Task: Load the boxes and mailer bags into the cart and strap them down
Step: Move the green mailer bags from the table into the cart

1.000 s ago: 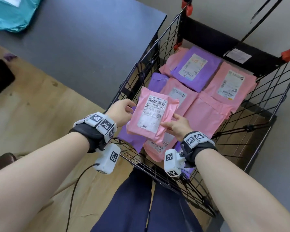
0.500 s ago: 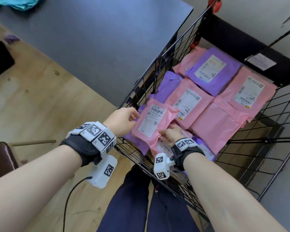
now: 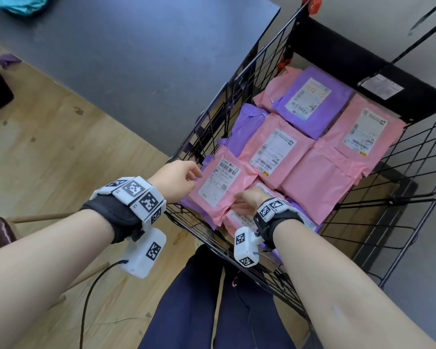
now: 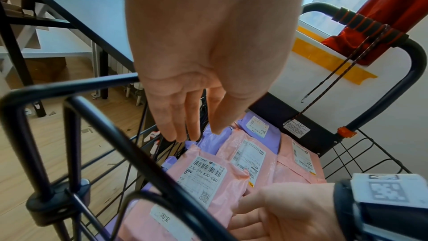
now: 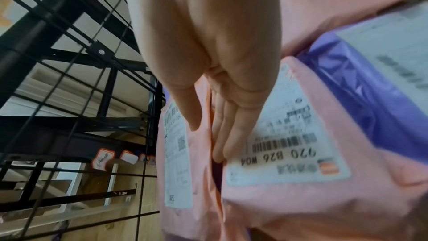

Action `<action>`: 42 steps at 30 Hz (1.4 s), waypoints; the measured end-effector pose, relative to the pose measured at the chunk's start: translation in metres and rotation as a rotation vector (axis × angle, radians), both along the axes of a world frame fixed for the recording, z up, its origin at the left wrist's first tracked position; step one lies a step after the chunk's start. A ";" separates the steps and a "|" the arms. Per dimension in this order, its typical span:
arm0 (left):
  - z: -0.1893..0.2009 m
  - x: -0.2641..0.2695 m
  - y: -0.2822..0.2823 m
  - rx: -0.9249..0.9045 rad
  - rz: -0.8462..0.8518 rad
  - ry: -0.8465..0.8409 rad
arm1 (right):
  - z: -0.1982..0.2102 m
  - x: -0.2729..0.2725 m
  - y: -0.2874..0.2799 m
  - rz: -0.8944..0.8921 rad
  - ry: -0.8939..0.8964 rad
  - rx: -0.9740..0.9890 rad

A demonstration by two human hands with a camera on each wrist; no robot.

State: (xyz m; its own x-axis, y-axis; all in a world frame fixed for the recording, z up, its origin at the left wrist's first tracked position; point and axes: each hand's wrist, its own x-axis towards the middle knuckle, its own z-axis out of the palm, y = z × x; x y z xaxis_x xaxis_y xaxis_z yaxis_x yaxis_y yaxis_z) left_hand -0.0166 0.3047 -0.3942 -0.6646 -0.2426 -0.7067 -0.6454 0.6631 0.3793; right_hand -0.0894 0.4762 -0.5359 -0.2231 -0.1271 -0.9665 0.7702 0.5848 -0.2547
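The right hand pinches the near edge of a pink mailer bag, thumb on the labelled face and fingers tucked beneath it; in the right wrist view the fingertips vanish into the gap between this bag and another pink one. The bag lies in the near left corner of the wire cart, atop other pink and purple bags. The left hand, grip released with fingers loose, hovers just beside the bag's left edge. A blue bundle on the dark worktop is cut off by the frame.
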 end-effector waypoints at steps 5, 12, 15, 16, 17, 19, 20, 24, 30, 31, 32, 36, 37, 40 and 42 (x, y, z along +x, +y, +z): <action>0.008 -0.001 0.004 -0.010 0.019 -0.013 | 0.022 -0.019 0.014 0.286 0.383 0.101; -0.002 -0.021 0.013 -0.072 -0.099 -0.015 | 0.001 -0.035 0.012 1.210 0.868 -0.043; -0.011 -0.033 0.019 -0.093 -0.167 -0.040 | -0.021 -0.034 0.013 1.368 0.830 -0.066; -0.014 -0.036 0.021 -0.103 -0.172 -0.050 | -0.026 -0.033 0.013 1.382 0.810 -0.087; -0.018 -0.037 0.023 -0.113 -0.176 -0.061 | -0.032 -0.031 0.013 1.391 0.791 -0.106; -0.027 -0.036 0.026 -0.112 -0.168 -0.091 | -0.039 -0.027 0.015 1.395 0.762 -0.112; -0.029 -0.035 0.027 -0.104 -0.153 -0.107 | -0.040 -0.026 0.015 1.393 0.763 -0.104; -0.026 -0.033 0.030 -0.090 -0.122 -0.129 | -0.016 -0.031 0.019 1.356 0.824 -0.057; 0.009 -0.041 0.030 -0.135 -0.153 -0.083 | 0.048 -0.061 0.020 1.314 0.801 0.105; 0.016 -0.042 0.028 -0.142 -0.155 -0.073 | 0.061 -0.067 0.018 1.310 0.792 0.135; 0.025 -0.044 0.024 -0.147 -0.157 -0.061 | 0.075 -0.073 0.015 1.303 0.790 0.158; 0.064 -0.051 0.001 -0.170 -0.172 0.040 | 0.130 -0.093 -0.007 1.287 0.883 0.233; 0.075 -0.052 -0.008 -0.181 -0.188 0.064 | 0.145 -0.095 -0.015 1.278 0.900 0.255; 0.105 -0.048 -0.048 -0.247 -0.261 0.098 | 0.185 -0.095 -0.050 1.199 0.964 0.302; 0.121 -0.041 -0.083 -0.309 -0.300 0.114 | 0.207 -0.088 -0.078 1.129 1.012 0.312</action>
